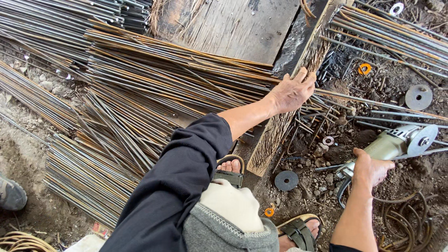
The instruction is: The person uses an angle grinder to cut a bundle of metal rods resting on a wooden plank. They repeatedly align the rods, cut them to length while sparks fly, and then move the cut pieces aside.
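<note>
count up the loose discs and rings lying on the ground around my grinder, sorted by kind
Dark cutting discs: 2, one near the sandals, one at right
Orange rings: 2
Silver washers: 2
Total: 6

One camera, worn on the head, looks steeply down and slightly forward, close over the person's own knee and sandalled feet. Beyond the left hand's (pixel 293 92) fingers (pixel 305 77) the view reaches rusty steel rods (pixel 154 79) and a plank; past the right hand's (pixel 371 170) fingers lies an angle grinder (pixel 396 142) on dirt.
</note>
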